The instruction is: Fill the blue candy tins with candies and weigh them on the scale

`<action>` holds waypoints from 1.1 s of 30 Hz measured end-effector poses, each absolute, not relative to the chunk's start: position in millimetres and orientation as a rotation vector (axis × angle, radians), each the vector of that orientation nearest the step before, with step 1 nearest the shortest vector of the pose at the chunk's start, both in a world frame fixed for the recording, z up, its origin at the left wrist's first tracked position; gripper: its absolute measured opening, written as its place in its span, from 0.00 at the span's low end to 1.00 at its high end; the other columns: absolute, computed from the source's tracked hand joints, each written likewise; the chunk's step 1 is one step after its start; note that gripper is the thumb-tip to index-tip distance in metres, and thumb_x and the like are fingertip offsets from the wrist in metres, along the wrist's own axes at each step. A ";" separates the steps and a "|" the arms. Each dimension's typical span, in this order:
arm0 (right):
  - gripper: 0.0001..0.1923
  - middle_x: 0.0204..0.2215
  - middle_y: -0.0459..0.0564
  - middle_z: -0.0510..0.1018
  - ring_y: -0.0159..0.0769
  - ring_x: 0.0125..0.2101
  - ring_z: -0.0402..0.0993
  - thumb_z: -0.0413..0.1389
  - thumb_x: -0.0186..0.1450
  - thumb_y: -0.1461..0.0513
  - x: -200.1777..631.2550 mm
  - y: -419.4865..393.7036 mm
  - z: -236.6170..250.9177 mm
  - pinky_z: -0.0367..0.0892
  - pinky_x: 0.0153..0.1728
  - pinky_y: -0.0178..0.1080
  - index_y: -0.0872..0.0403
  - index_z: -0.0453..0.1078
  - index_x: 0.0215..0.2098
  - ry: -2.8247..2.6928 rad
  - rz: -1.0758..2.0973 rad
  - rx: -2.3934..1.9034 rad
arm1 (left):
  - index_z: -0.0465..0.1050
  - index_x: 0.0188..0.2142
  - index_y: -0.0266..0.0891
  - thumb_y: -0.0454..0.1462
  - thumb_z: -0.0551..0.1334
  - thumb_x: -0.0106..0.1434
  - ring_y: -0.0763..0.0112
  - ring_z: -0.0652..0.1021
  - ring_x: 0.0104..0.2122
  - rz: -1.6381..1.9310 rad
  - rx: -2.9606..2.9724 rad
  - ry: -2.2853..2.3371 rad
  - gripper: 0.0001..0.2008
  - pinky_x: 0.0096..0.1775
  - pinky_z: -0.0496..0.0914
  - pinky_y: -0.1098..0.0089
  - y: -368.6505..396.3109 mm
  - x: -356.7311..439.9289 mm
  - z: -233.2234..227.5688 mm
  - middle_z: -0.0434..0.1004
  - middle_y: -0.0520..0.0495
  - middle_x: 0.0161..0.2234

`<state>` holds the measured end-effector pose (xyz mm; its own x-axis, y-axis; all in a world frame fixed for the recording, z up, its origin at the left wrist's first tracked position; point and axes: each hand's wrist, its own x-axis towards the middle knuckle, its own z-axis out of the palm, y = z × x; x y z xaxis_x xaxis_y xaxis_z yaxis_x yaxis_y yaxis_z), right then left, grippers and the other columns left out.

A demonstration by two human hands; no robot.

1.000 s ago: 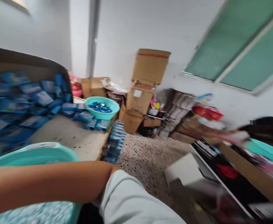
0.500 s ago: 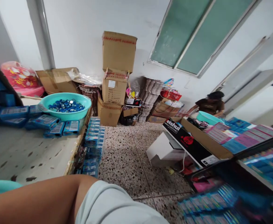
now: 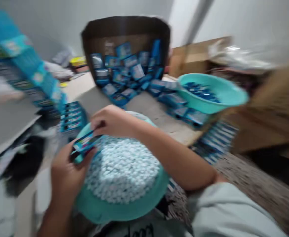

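left hand [image 3: 66, 174]: lower left of frame, fingers curling round the near end of a small blue flat packet [image 3: 85, 144], thumb on top. Grasping it.
right hand [image 3: 112, 121]: centre frame, reaching in from lower right, fingertips pinching the far end of the same packet. Closed on it, not clenched into a fist.
packet: sitting betw. both hands, just above the left rim of the near basin, tilted. Print too blurred to read.
near basin: round turquoise plastic basin [image 3: 124, 210], lower centre, resting close to the person's body, heaped w/ small pale blue-white pieces [image 3: 122, 168]. Can't tell what the pieces are, motion blur.
far basin: second turquoise plastic basin [image 3: 230, 95], right of centre, standing at the edge of the pale worktable [image 3: 146, 108], holding dark blue bits.
carton: open brown cardboard box [image 3: 126, 31], top centre, lying on its side w/ blue packets spilling out onto the table.
left side: stack of blue packets [image 3: 72, 115] just beside the near basin; blurred blue box in the upper left corner.
sleeve: pale grey sleeve [image 3: 223, 214], lower right.
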<state>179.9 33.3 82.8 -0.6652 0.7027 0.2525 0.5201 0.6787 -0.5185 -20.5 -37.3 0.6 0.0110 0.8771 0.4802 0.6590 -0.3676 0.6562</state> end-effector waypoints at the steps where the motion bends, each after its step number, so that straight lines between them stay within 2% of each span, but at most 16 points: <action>1: 0.03 0.29 0.44 0.78 0.27 0.31 0.70 0.62 0.64 0.67 181.0 35.2 78.5 0.63 0.36 0.30 0.59 0.76 0.32 -2.384 0.614 -0.884 | 0.78 0.47 0.39 0.53 0.69 0.61 0.58 0.82 0.38 1.266 1.982 1.621 0.23 0.41 0.77 0.61 -35.7 -22.3 -0.2 0.82 0.46 0.39; 6: 0.06 0.29 0.45 0.81 0.31 0.30 0.74 0.61 0.64 0.61 176.7 33.0 71.1 0.65 0.36 0.35 0.54 0.79 0.32 -2.213 0.644 -0.900 | 0.77 0.48 0.41 0.48 0.71 0.61 0.60 0.82 0.42 1.330 1.750 1.428 0.20 0.44 0.78 0.64 -27.4 -18.3 -0.7 0.82 0.44 0.43; 9: 0.09 0.34 0.49 0.82 0.36 0.35 0.76 0.62 0.63 0.55 170.3 31.6 70.4 0.69 0.39 0.40 0.52 0.80 0.34 -2.134 0.599 -0.982 | 0.77 0.49 0.41 0.47 0.71 0.62 0.61 0.83 0.43 1.360 1.668 1.349 0.20 0.46 0.78 0.65 -27.2 -15.3 -0.3 0.83 0.43 0.43; 13: 0.22 0.43 0.54 0.81 0.42 0.42 0.77 0.63 0.60 0.47 168.5 43.7 62.8 0.72 0.41 0.43 0.52 0.79 0.45 -1.988 0.620 -1.028 | 0.77 0.48 0.40 0.46 0.72 0.61 0.62 0.83 0.42 1.390 1.630 1.303 0.19 0.45 0.79 0.65 -27.9 -18.3 5.5 0.83 0.43 0.42; 15: 0.28 0.44 0.55 0.80 0.42 0.43 0.77 0.58 0.64 0.43 170.4 52.1 57.5 0.72 0.41 0.43 0.53 0.76 0.51 -1.916 0.679 -1.080 | 0.77 0.47 0.40 0.46 0.73 0.60 0.62 0.83 0.41 1.411 1.609 1.304 0.20 0.45 0.79 0.66 -30.2 -31.5 14.6 0.83 0.44 0.42; 17: 0.29 0.43 0.56 0.81 0.44 0.44 0.77 0.49 0.69 0.42 172.6 58.3 51.6 0.72 0.42 0.43 0.54 0.75 0.51 -1.961 0.762 -1.173 | 0.77 0.48 0.40 0.48 0.74 0.57 0.62 0.83 0.41 1.455 1.613 1.347 0.23 0.44 0.79 0.66 -34.7 -56.6 26.0 0.83 0.45 0.42; 19: 0.29 0.47 0.57 0.80 0.46 0.47 0.77 0.46 0.71 0.43 173.5 61.0 44.7 0.71 0.46 0.44 0.54 0.76 0.50 -2.126 0.840 -1.297 | 0.77 0.48 0.40 0.49 0.76 0.54 0.62 0.83 0.41 1.504 1.643 1.397 0.27 0.44 0.79 0.65 -40.6 -90.3 35.4 0.83 0.45 0.42; 22: 0.25 0.59 0.58 0.74 0.52 0.55 0.74 0.52 0.69 0.46 170.1 58.7 33.0 0.67 0.54 0.49 0.52 0.75 0.55 -2.436 0.917 -1.524 | 0.77 0.44 0.38 0.50 0.77 0.50 0.61 0.84 0.39 1.454 1.674 1.425 0.27 0.41 0.80 0.65 -47.6 -139.6 36.5 0.83 0.46 0.39; 24: 0.28 0.63 0.59 0.69 0.57 0.58 0.71 0.58 0.64 0.47 164.7 55.3 25.6 0.66 0.56 0.52 0.50 0.73 0.58 -2.604 0.956 -1.624 | 0.76 0.42 0.38 0.51 0.78 0.48 0.60 0.84 0.37 1.354 1.638 1.458 0.28 0.39 0.81 0.64 -48.5 -162.0 26.2 0.82 0.45 0.36; 27: 0.37 0.62 0.61 0.69 0.61 0.60 0.68 0.65 0.56 0.48 155.8 52.4 16.2 0.67 0.55 0.53 0.50 0.70 0.61 -2.749 0.916 -1.621 | 0.75 0.44 0.38 0.50 0.79 0.47 0.57 0.84 0.39 1.146 1.565 1.514 0.30 0.42 0.81 0.61 -46.1 -176.1 1.7 0.82 0.44 0.38; 29: 0.39 0.60 0.62 0.69 0.60 0.59 0.68 0.67 0.52 0.49 152.6 53.7 9.9 0.68 0.53 0.52 0.51 0.69 0.60 -2.769 0.858 -1.609 | 0.75 0.47 0.39 0.48 0.78 0.49 0.56 0.84 0.43 1.056 1.527 1.527 0.29 0.46 0.80 0.59 -45.2 -177.2 -12.8 0.82 0.44 0.41; 33: 0.30 0.50 0.60 0.76 0.53 0.45 0.76 0.70 0.50 0.50 154.3 62.8 -3.8 0.70 0.43 0.48 0.50 0.72 0.48 -2.756 0.834 -1.587 | 0.70 0.56 0.45 0.47 0.77 0.53 0.56 0.80 0.53 1.144 1.541 1.446 0.34 0.56 0.75 0.56 -49.0 -178.3 -24.6 0.78 0.41 0.54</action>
